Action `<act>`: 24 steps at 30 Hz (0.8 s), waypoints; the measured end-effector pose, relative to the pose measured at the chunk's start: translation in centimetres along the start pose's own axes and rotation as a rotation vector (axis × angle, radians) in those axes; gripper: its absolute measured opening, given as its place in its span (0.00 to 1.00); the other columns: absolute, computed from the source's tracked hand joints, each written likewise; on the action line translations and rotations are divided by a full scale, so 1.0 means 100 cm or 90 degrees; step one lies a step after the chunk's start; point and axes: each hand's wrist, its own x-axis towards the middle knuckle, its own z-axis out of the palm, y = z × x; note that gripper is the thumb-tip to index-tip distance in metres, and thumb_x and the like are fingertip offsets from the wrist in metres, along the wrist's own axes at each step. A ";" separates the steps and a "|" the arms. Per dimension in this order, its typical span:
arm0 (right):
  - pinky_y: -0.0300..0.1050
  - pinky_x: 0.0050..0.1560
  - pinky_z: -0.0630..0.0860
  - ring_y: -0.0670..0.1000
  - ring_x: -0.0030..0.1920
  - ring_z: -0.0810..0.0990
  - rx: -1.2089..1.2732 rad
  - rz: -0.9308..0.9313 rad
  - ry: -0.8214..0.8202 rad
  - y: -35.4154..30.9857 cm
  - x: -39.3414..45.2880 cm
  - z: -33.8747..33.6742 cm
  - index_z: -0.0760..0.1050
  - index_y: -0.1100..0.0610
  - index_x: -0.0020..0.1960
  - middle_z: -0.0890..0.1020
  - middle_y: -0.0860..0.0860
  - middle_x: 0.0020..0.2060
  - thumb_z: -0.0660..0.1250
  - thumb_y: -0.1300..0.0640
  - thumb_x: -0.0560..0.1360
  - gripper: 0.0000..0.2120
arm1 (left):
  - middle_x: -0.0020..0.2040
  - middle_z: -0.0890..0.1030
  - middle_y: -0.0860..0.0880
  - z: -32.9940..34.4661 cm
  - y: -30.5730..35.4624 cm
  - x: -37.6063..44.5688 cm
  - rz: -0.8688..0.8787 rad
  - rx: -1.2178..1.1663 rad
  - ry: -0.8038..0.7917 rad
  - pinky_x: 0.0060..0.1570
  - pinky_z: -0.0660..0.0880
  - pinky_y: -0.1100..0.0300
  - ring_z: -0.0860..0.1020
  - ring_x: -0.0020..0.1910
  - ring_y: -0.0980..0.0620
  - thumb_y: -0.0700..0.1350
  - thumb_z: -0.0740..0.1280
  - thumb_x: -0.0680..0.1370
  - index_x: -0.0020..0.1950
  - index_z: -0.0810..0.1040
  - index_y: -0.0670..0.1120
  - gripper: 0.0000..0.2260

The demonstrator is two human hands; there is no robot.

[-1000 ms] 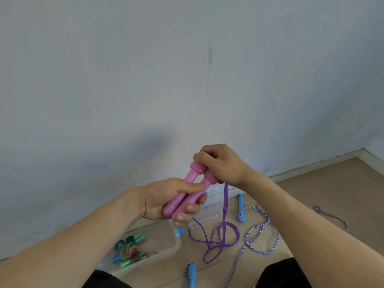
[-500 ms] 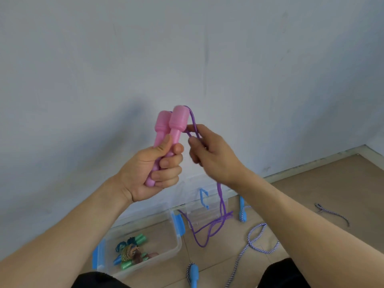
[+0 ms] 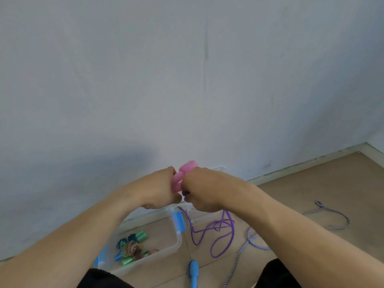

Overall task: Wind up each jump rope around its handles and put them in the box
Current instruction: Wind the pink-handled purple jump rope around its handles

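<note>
Lowered since before: both hands [image 3: 182,190] around pink handles [image 3: 182,173]

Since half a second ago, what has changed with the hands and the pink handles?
Both hands came down from in front of the wall to just above the box. The left hand still grips the pink handles; the right hand has closed in against them at the purple rope. The wound ropes in the box and the striped rope lie as before.

Purple rope [image 3: 212,231] loops lie beside open box [image 3: 176,244].
</note>
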 end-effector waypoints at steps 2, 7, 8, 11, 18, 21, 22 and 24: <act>0.45 0.37 0.79 0.53 0.39 0.80 0.010 -0.032 0.016 0.001 0.000 -0.005 0.83 0.54 0.44 0.83 0.50 0.37 0.73 0.55 0.71 0.04 | 0.40 0.77 0.53 0.011 0.010 0.000 0.063 0.126 -0.063 0.39 0.74 0.56 0.77 0.41 0.49 0.46 0.65 0.72 0.42 0.73 0.51 0.02; 0.40 0.30 0.75 0.42 0.28 0.76 0.145 -0.001 0.014 0.012 -0.010 -0.022 0.82 0.53 0.33 0.81 0.44 0.26 0.83 0.49 0.57 0.13 | 0.42 0.76 0.53 0.017 0.024 -0.001 0.178 0.253 -0.099 0.40 0.72 0.58 0.74 0.42 0.49 0.44 0.64 0.76 0.48 0.74 0.50 0.03; 0.39 0.28 0.73 0.41 0.26 0.74 0.168 0.013 0.023 0.015 -0.012 -0.025 0.80 0.54 0.33 0.79 0.43 0.25 0.84 0.48 0.55 0.16 | 0.40 0.74 0.54 0.015 0.027 -0.002 0.199 0.254 -0.097 0.40 0.71 0.59 0.73 0.40 0.50 0.43 0.64 0.76 0.47 0.75 0.50 0.02; 0.38 0.28 0.68 0.43 0.25 0.70 0.237 0.057 -0.027 0.027 -0.016 -0.033 0.77 0.54 0.34 0.75 0.43 0.23 0.85 0.45 0.53 0.22 | 0.31 0.70 0.54 0.018 0.036 -0.006 0.228 0.208 -0.096 0.30 0.66 0.64 0.70 0.31 0.53 0.42 0.65 0.75 0.34 0.69 0.52 0.11; 0.32 0.30 0.70 0.41 0.27 0.74 0.611 0.000 -0.120 0.057 -0.032 -0.044 0.74 0.58 0.37 0.77 0.44 0.26 0.70 0.56 0.75 0.10 | 0.31 0.73 0.47 0.020 0.040 -0.012 0.302 -0.049 0.000 0.32 0.71 0.53 0.72 0.28 0.49 0.46 0.69 0.69 0.39 0.74 0.42 0.07; 0.36 0.31 0.71 0.43 0.29 0.75 0.753 -0.037 -0.089 0.063 -0.028 -0.043 0.76 0.57 0.36 0.78 0.46 0.29 0.73 0.56 0.72 0.09 | 0.29 0.76 0.43 0.017 0.040 -0.017 0.320 -0.194 0.084 0.31 0.71 0.52 0.71 0.27 0.48 0.45 0.69 0.69 0.37 0.77 0.39 0.09; 0.38 0.31 0.71 0.44 0.29 0.76 0.795 -0.050 -0.072 0.069 -0.025 -0.041 0.79 0.56 0.36 0.79 0.47 0.30 0.73 0.59 0.69 0.04 | 0.31 0.80 0.46 0.015 0.041 -0.019 0.316 -0.256 0.123 0.34 0.74 0.52 0.75 0.29 0.47 0.42 0.70 0.71 0.39 0.80 0.40 0.05; 0.37 0.29 0.68 0.45 0.26 0.71 0.888 -0.051 -0.026 0.075 -0.019 -0.041 0.81 0.55 0.35 0.77 0.48 0.28 0.67 0.63 0.67 0.06 | 0.36 0.84 0.55 0.011 0.043 -0.018 0.281 -0.372 0.204 0.32 0.76 0.62 0.79 0.30 0.56 0.34 0.69 0.74 0.44 0.84 0.43 0.06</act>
